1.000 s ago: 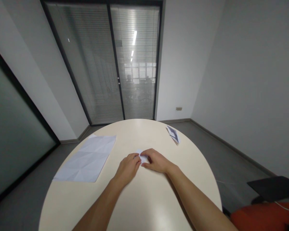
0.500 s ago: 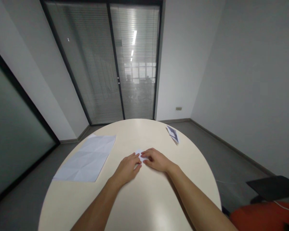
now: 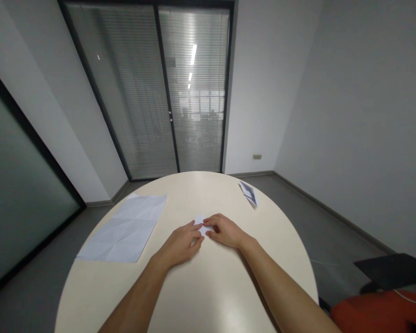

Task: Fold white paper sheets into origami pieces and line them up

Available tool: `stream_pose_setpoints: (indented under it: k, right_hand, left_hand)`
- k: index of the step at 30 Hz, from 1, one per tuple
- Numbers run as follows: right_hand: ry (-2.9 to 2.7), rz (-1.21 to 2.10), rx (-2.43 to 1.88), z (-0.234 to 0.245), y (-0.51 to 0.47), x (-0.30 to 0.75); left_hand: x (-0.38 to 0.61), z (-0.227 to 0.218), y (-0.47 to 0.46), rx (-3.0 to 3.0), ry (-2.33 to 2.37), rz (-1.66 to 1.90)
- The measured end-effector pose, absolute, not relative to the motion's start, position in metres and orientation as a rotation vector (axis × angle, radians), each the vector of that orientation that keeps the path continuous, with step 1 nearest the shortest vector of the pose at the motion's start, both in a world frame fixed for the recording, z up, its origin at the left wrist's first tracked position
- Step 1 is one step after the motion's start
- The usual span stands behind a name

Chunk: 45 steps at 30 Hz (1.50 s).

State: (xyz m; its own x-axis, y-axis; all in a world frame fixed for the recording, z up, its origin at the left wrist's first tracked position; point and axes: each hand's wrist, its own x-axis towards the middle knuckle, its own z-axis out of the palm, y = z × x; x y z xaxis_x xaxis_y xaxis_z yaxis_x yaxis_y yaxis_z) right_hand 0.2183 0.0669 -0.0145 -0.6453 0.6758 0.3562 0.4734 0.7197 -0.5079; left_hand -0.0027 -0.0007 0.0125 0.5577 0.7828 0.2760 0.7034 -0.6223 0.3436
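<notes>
A small piece of white folded paper (image 3: 199, 220) lies on the round table, largely covered by my fingers. My left hand (image 3: 183, 242) is at its left side, thumb and fingertips closed on the near edge. From the right, my right hand (image 3: 225, 230) has its fingers curled and its thumb close to them, gripping the paper's right part. The fingertips of both hands almost meet over it. How the paper is folded is too small to make out.
Large creased white sheets (image 3: 125, 231) lie at the table's left. A folded printed paper (image 3: 248, 194) sits near the far right edge of the cream table (image 3: 201, 286). A red chair seat (image 3: 377, 312) and a black panel (image 3: 395, 269) stand at the lower right.
My left hand has shifted slightly left and its fingers have moved a little on the paper, so more of the paper shows. My right hand stays in place.
</notes>
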Motion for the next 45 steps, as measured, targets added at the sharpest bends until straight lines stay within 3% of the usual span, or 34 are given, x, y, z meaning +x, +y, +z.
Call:
stream_pose_setpoints:
  k: [8,19,35,45]
  right_hand:
    - [-2.394,0.470,-0.858,-0.016,0.067,0.221]
    - [-2.150,0.745,-0.832,-0.011,0.062,0.212]
    - [-2.039,0.469,-0.726,0.012,0.054,0.206]
    - [-2.035,0.458,-0.711,0.011,0.056,0.209]
  left_hand:
    - [-0.001,0.003,0.003,2.479,1.375,0.715]
    - [-0.002,-0.029,0.020,2.201,1.640,1.133]
    - [0.009,0.004,0.006,2.222,1.529,1.413]
    - [0.006,0.002,0.011,2.162,1.490,1.499]
